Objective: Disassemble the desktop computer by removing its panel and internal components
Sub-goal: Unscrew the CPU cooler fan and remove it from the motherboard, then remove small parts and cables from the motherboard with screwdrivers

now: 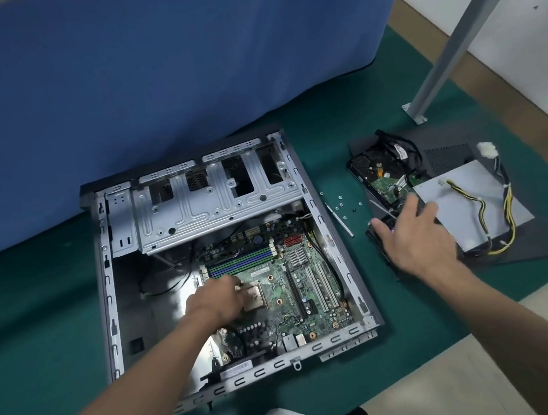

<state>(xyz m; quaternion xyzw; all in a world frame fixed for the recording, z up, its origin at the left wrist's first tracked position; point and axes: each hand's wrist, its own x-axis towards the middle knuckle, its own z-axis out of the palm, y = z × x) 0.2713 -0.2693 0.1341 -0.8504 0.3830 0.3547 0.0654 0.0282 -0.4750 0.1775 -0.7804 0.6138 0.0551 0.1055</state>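
— Where is the computer case (107,283)?
— It lies flat on the green mat (36,305), open side up. Its walls are grey metal with many slots. Its dark side panel (449,154) is off and lies on the mat, to the right of the case.

— What is inside the case?
— The green motherboard (296,284) covers the right part of its floor, with blue memory slots and white card slots. The silver drive cage (216,200) stands across the far end.

— And outside it?
— The grey power supply (465,204), with yellow and black cables, sits on the panel. A black hard drive (379,173) lies just behind it.

— The hands?
— The left hand (215,300) is inside the case, fingers bent down at the square processor (252,298). I cannot tell if it grips something. The right hand (411,238) is right of the case, fingers spread and relaxed over a dark part (372,234). Small screws (341,204) lie beside the case's right wall.
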